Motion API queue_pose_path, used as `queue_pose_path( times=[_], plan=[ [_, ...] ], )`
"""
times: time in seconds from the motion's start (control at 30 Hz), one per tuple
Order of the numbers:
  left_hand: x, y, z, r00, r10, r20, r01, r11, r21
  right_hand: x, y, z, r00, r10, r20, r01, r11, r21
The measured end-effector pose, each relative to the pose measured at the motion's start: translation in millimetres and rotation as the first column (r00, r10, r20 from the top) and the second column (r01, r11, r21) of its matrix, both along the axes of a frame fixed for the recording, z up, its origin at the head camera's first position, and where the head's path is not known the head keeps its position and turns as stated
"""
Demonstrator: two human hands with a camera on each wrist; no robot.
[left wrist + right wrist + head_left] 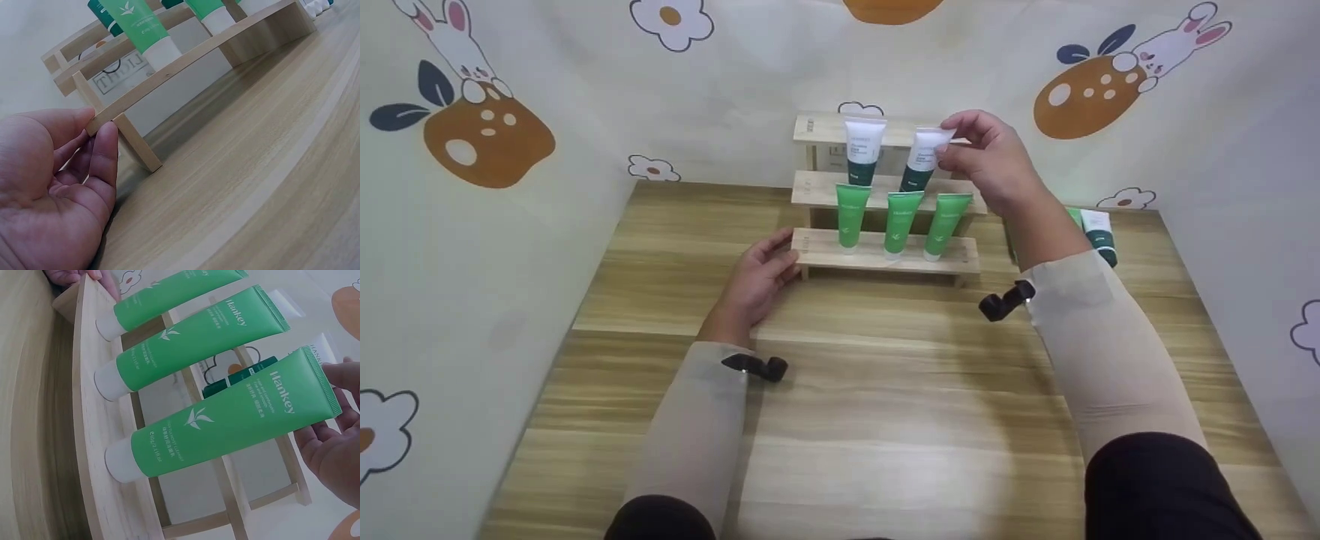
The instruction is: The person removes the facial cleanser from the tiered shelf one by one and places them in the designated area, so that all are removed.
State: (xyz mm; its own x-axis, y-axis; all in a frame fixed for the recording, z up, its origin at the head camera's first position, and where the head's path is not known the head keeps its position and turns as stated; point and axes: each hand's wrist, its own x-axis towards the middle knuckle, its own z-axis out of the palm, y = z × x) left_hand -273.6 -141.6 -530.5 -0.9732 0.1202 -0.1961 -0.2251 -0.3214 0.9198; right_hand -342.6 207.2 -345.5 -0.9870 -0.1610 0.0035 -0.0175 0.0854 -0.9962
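Stand, pale wood, three tiers: part-filled, by judgement.
Right hand, 2 o'clock: thumb and fingers pinching the held tube's upper end.
Left hand, 8 o'clock: pinching the bottom tier's end.
Green tubes, three: placed, bottom tier, white caps down.
Standing tube, white over dark green, 11 o'clock: placed, middle tier.
Held tube, matching, tilted, 1 o'clock: base at middle tier, contact unclear.
Spare tubes, 3 o'clock, partly hidden: seemingly left to place.
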Motion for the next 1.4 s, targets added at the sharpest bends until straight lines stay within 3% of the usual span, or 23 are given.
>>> queue_pose_path(
  times=[0.33,0.87,1.1,1.4],
  plan=[
    [0.2,0.0,0.3,1.0,0.01,0.012,-0.01,1.0,0.009,8.0,11,-4.1,0.999,-0.051,-0.017,0.049,0.996,-0.07],
    [0.4,0.0,1.0,1.0,-0.006,0.0,0.006,1.0,0.023,27.7,59,-11.0,0.989,-0.134,-0.062,0.121,0.976,-0.182],
    [-0.1,1.5,0.7,1.0,0.003,0.004,-0.004,1.0,0.026,38.3,83,-11.1,0.974,-0.227,-0.023,0.214,0.944,-0.25],
    [0.0,1.6,0.6,1.0,0.008,-0.002,-0.008,1.0,0.016,52.8,106,-36.9,0.957,-0.291,0.008,0.284,0.926,-0.248]
  ],
)
